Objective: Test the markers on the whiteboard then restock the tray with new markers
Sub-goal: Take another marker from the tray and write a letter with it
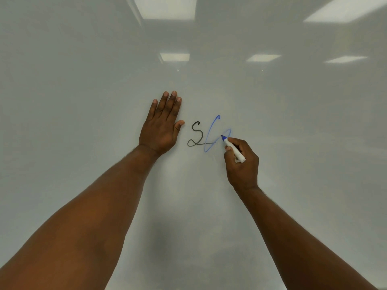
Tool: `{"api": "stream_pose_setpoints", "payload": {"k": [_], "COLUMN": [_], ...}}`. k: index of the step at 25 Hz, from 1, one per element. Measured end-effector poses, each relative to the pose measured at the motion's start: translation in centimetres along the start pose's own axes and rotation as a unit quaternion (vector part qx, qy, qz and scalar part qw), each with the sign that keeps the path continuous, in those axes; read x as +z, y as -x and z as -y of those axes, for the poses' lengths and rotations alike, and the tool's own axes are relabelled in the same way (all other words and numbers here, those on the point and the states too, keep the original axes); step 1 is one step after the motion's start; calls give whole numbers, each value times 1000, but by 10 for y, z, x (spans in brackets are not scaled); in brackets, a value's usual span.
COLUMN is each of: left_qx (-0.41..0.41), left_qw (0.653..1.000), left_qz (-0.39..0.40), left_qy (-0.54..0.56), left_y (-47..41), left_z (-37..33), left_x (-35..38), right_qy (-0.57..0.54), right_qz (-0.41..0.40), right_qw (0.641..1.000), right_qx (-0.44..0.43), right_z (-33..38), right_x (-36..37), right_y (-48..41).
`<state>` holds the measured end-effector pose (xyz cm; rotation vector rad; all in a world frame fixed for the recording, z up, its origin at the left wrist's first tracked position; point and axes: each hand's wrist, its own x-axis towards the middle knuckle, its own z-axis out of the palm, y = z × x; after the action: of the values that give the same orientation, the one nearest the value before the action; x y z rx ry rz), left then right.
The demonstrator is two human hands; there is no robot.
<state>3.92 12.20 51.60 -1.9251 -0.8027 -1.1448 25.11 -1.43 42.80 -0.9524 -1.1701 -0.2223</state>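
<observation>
One blue scribble [212, 126], partly faint, touching the marker [235, 150]

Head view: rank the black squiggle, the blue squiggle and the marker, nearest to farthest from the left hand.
1. Black squiggle, just right of the left hand's thumb.
2. Blue squiggle, right of the black one, crossing its tail.
3. Marker, farthest right, held in the right hand.

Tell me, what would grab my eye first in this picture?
Probably the right hand at centre right, gripping a blue marker whose tip touches the whiteboard at a pale blue scribble. Just left of that sits a black squiggle, and further left the left hand lies flat on the board, fingers straight. Ceiling lights glare in the board's upper part.
</observation>
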Motion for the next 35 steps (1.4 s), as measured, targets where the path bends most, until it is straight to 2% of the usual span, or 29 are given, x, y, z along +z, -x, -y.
{"api": "stream_pose_setpoints", "payload": {"k": [2,12,16,22,27,32,35], "left_qx": [0,23,54,-48,-3,6,-24], "left_qw": [1000,998,998,999,997,994,975], "left_qz": [-3,-11,-8,3,-30,-6,-51], "left_qy": [2,49,39,-3,65,111,215], "left_y": [1,3,6,15,17,16,18], "left_z": [-1,-2,1,5,10,19,11], "left_x": [0,-5,-2,-4,0,-2,-15], "right_qy": [-10,18,10,-1,-5,-13,-36], "right_qz": [-14,22,27,25,26,33,28], "right_qw": [1000,1000,1000,1000,1000,999,999], "right_qx": [15,15,5,-2,-1,6,25], "right_z": [-4,-10,-7,-3,-1,5,11], "right_x": [-4,-6,1,4,3,9,15], "right_y": [3,23,28,30,33,41,47]}}
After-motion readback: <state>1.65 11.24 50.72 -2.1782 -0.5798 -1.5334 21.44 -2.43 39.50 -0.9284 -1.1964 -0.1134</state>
